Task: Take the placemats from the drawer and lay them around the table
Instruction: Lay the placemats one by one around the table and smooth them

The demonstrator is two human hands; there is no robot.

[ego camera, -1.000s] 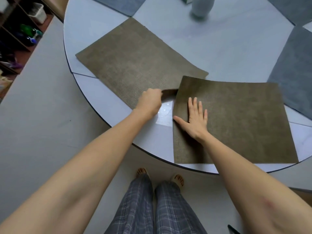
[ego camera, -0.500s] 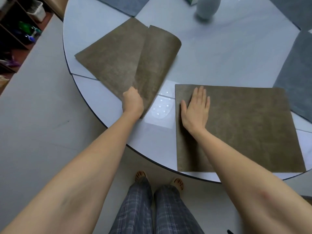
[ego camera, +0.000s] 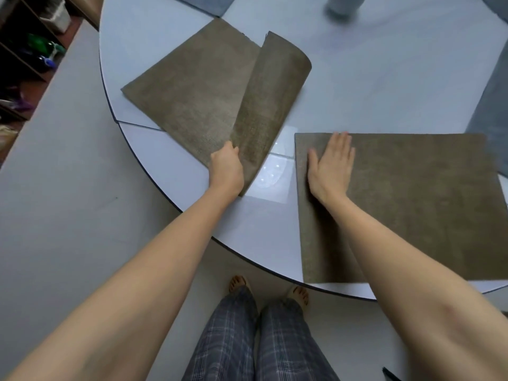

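Observation:
Two olive-brown placemats lie on the round white table (ego camera: 384,86). The left placemat (ego camera: 192,86) sits near the table's left edge, and its right part is folded up and over in a curl. My left hand (ego camera: 226,169) grips the near corner of that curled part. The right placemat (ego camera: 412,204) lies flat at the table's near edge, square to me. My right hand (ego camera: 331,163) presses flat on its left side, fingers straight.
Grey placemats lie at the table's far left (ego camera: 203,2) and right edge (ego camera: 492,105). A pale vase (ego camera: 343,4) stands at the far middle. Left of the table are grey floor and a dark shelf (ego camera: 24,50) with clutter. My feet stand under the table's near edge.
My left hand has lifted the left placemat's corner and folded it back, off the right placemat. My right hand slid a little further onto the right placemat, which now lies square.

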